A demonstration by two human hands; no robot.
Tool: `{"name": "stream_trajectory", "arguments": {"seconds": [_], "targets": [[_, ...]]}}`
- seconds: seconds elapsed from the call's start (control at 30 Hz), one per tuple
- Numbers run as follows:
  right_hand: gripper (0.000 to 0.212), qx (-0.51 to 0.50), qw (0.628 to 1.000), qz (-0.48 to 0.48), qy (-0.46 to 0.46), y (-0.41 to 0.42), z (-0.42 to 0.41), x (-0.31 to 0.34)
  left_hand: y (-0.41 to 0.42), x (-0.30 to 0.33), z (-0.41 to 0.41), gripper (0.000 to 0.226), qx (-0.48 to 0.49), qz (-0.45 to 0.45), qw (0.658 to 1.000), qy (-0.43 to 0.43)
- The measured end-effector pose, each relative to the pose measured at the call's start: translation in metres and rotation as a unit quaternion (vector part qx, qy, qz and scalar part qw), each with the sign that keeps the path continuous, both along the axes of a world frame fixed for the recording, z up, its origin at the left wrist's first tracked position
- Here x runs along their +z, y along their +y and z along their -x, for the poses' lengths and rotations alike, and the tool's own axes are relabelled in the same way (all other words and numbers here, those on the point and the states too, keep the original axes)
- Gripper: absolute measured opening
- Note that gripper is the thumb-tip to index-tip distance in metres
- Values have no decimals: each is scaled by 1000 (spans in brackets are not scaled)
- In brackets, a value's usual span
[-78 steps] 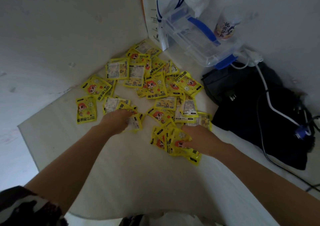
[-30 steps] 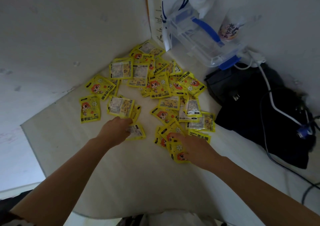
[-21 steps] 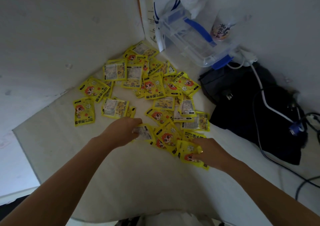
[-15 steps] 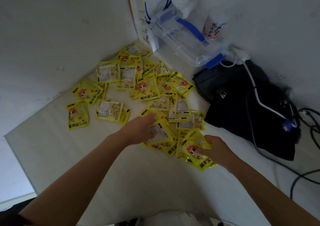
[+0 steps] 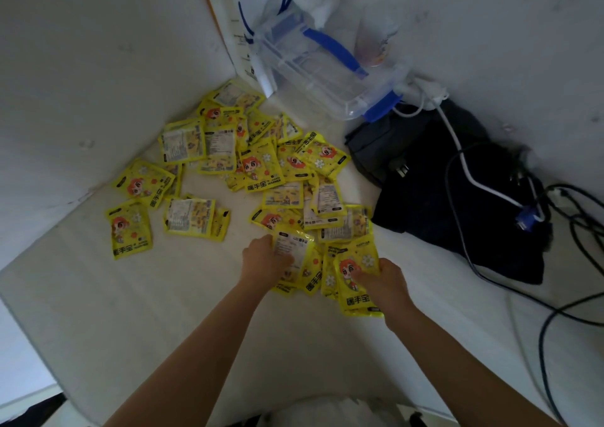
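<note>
Several yellow hand-warmer packets (image 5: 261,168) lie scattered over a pale table top (image 5: 137,312) in a corner between white walls. My left hand (image 5: 266,265) grips one packet (image 5: 292,247) with its white printed back up, near the front of the pile. My right hand (image 5: 382,279) holds a small stack of packets (image 5: 354,283), cartoon face up, just right of the left hand. Two loose packets (image 5: 129,227) lie apart at the left.
A clear plastic box with blue handles (image 5: 320,70) stands at the back by a white paper bag (image 5: 242,18). A black bag (image 5: 457,194) with a white cable (image 5: 470,175) and dark cables (image 5: 575,230) fills the right side.
Both hands drew packets in from the pile and came closer together. The left hand picked up a packet and the right hand gathered a stack and lifted it.
</note>
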State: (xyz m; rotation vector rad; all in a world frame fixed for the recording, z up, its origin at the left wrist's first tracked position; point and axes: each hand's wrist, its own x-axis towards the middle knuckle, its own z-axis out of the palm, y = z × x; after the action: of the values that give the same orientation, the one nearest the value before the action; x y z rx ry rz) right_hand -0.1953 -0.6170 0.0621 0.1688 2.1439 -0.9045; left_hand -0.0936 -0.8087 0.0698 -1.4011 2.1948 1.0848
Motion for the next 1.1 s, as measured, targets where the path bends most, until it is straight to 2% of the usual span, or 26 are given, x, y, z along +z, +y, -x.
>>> {"name": "stream_trajectory", "arguments": {"seconds": [0.13,0.33,0.53,0.7,0.8,0.97,1.1], "targets": [[42,26,1000,-16,9,-8,-5,-9,10,0,4,33,-43,36,998,-19],[32,-5,1000,6,3,-20,-3,-7,13,0,4,32,-35,49,998,6],[31,-38,998,33,-26,-16,-2,-7,17,7,-1,29,12,21,996,80],[27,-54,994,89,-41,-7,-3,1,22,6,-13,35,98,-26,988,120],[28,-50,989,130,-43,-1,-3,8,30,7,-22,26,179,-74,969,157],[25,-39,983,178,-26,14,1,17,42,12,-36,24,285,-130,924,218],[32,-31,976,211,-33,32,5,20,54,17,-50,24,348,-164,883,267]]}}
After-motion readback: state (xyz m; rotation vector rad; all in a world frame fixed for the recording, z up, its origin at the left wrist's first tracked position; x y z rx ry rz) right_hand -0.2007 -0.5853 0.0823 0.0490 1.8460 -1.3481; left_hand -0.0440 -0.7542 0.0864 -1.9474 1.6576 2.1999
